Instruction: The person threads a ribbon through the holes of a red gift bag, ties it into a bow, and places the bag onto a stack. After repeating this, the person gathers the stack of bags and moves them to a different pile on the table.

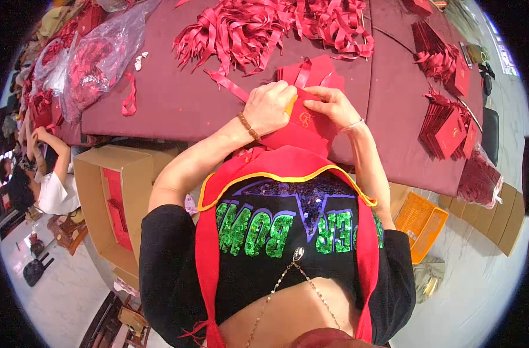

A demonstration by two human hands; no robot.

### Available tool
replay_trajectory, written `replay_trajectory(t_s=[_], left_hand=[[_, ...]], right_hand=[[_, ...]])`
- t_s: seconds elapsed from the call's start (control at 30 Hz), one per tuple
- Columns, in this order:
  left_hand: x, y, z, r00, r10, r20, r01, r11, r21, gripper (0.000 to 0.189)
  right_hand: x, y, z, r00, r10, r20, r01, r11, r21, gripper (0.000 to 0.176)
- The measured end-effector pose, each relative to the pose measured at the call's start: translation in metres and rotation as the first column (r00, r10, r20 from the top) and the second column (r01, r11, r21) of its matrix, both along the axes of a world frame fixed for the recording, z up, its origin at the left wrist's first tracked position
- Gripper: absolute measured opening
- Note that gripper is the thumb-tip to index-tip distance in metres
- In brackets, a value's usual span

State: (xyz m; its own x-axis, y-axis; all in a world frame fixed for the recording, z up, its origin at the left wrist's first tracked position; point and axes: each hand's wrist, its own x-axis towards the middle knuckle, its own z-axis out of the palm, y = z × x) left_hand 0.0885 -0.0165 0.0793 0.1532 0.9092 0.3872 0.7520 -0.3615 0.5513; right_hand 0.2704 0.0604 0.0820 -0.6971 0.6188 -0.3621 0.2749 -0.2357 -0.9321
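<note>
My left hand (271, 106) and my right hand (331, 104) both grip a small red paper bag (307, 119) with a gold logo, held at the near edge of the maroon table (177, 98). A red ribbon strip (228, 85) runs from under my left hand toward the ribbon pile. More flat red bags (312, 71) lie just beyond my hands. A beaded bracelet is on my left wrist, a thin chain on my right.
A heap of red ribbons (264, 26) fills the table's far middle. Stacks of red bags (450, 124) stand at right. Clear plastic sacks of red items (96, 58) sit at left. An open cardboard box (110, 197) and an orange crate (421, 220) are on the floor. Another person (47, 180) sits at left.
</note>
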Motion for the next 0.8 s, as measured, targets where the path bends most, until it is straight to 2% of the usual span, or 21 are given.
replay_trajectory(t_s=[0.03,0.17,0.23,0.27,0.37,0.43,0.63,0.7,0.77,0.8], left_hand=[[-0.001,0.001,0.000,0.999,-0.042,0.027,0.041,0.999,0.004,0.012],[0.000,0.001,0.000,1.000,-0.026,0.003,0.025,0.999,0.043,0.009],[0.002,0.001,0.003,0.995,0.011,-0.100,-0.007,0.999,0.044,0.009],[0.002,0.001,0.004,0.995,0.014,-0.098,-0.010,0.999,0.043,0.009],[-0.002,0.003,0.006,0.985,-0.038,-0.167,0.053,0.995,0.087,0.008],[-0.010,0.006,0.004,0.970,-0.147,-0.193,0.169,0.981,0.098,0.008],[-0.012,0.003,-0.005,0.986,-0.157,-0.053,0.161,0.984,0.081,0.012],[-0.010,0.001,-0.006,0.986,-0.143,-0.086,0.151,0.985,0.085,0.011],[-0.008,0.001,-0.004,0.985,-0.122,-0.120,0.134,0.987,0.094,0.010],[-0.006,0.000,-0.002,0.981,-0.116,-0.155,0.133,0.985,0.106,0.010]], right_hand=[[0.001,0.000,-0.001,1.000,0.010,-0.016,-0.010,1.000,-0.005,0.031],[0.000,0.001,-0.001,1.000,0.018,-0.019,-0.019,0.999,-0.044,0.032],[0.000,0.001,-0.003,1.000,0.023,-0.007,-0.024,1.000,-0.013,0.032],[-0.001,0.000,-0.004,1.000,0.028,0.003,-0.028,1.000,0.015,0.032],[-0.001,-0.004,0.004,1.000,0.003,-0.026,-0.003,1.000,-0.002,0.030],[-0.001,-0.003,0.004,1.000,0.022,-0.017,-0.022,1.000,0.000,0.030],[-0.003,0.008,0.003,0.992,0.124,0.020,-0.123,0.992,-0.041,0.029],[-0.002,0.007,0.000,0.987,0.153,0.049,-0.150,0.987,-0.049,0.030],[-0.005,0.006,0.000,0.983,0.159,0.091,-0.165,0.984,0.062,0.030],[-0.005,0.005,0.000,0.982,0.163,0.093,-0.169,0.984,0.061,0.030]])
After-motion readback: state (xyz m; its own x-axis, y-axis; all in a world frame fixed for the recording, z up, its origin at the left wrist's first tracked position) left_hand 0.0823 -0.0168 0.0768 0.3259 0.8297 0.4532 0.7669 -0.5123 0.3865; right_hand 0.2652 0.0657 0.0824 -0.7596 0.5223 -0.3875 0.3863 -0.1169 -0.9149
